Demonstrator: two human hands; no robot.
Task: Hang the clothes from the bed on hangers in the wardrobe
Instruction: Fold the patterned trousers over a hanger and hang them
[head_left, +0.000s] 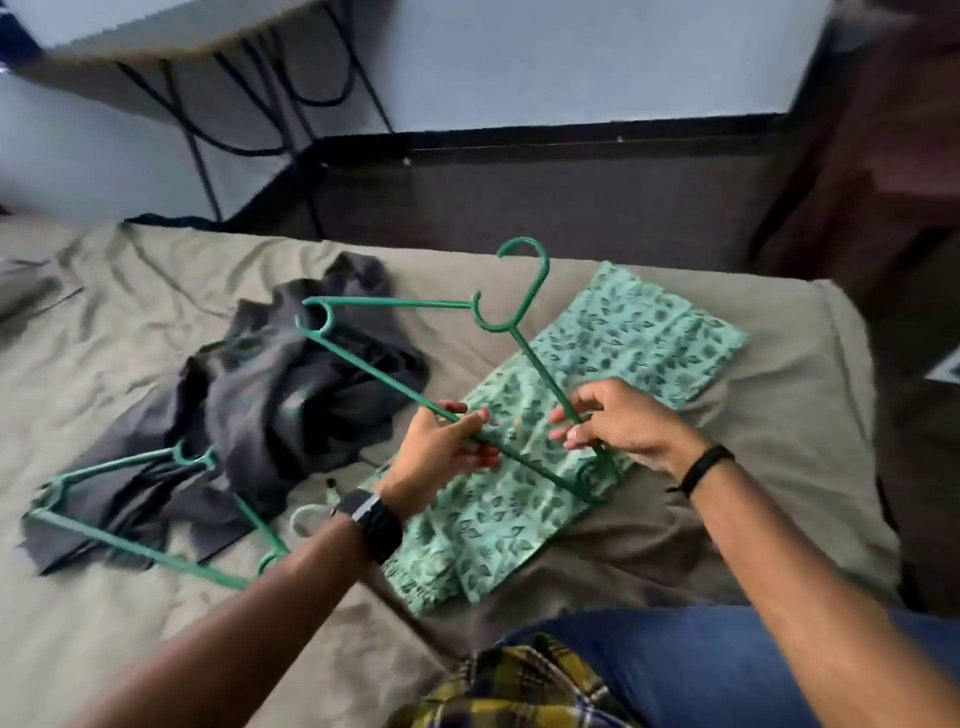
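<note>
**Green hanger held in both hands above the leaf-print garment**

The wide bed covered with a wrinkled olive-grey sheet (571, 561) fills most of the view, and everything else lies on it or is held over it. A crumpled dark grey cloth garment (291, 400) sits left of centre, one part spreading toward the near left edge. To its right lies a folded light green garment with a dark green leaf print (639, 338), stretched out at a slant from the far right toward the near middle of the bed.

2 hangers are in view. A green plastic clothes hanger (374, 366) is raised over the leaf-print garment, its hook pointing to the far side and its lower corner close to the fabric; whether that corner touches the fabric cannot be told. A second green plastic hanger (130, 543) lies flat on the bed at the near left, partly on top of the dark grey garment.

The left hand (447, 452), with a dark watch on its wrist, grips the long bottom bar of the raised hanger, fingers curled round it. The right hand (618, 421), with a black band on its wrist, pinches the sloping shoulder arm of the same hanger between thumb and fingertips. The 2 hands are near each other, apart.

A small white looped object (306, 519) lies on the sheet just beside the left wrist; it is too blurred to identify.
</note>
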